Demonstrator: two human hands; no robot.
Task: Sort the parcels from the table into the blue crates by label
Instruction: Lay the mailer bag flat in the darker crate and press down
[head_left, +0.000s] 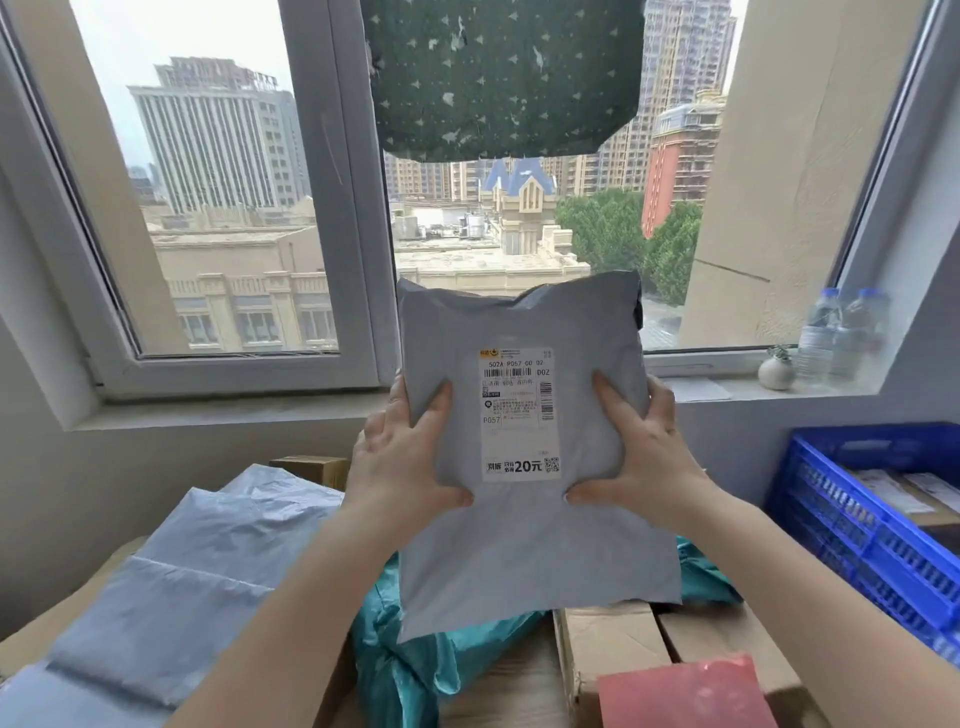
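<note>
Plainly the sorting is under way but far from finished. A grey mailer is held upright in front of the window, its white shipping label facing the camera, so the step in hand looks like reading the label before choosing a crate. The left hand grips the mailer's left edge, thumb across the front and fingers curled behind; the right hand grips the right edge the same way.

At the right, a blue crate already holds what seem to be a few labelled parcels, though only a corner of it shows and the count is unclear. Below the hands much is left: a pale blue poly bag at the left, a teal bag under the mailer, cardboard boxes and a red packet in the foreground. I judge roughly an early-to-middle stage. Next, this mailer needs carrying to the crate its label calls for.
</note>
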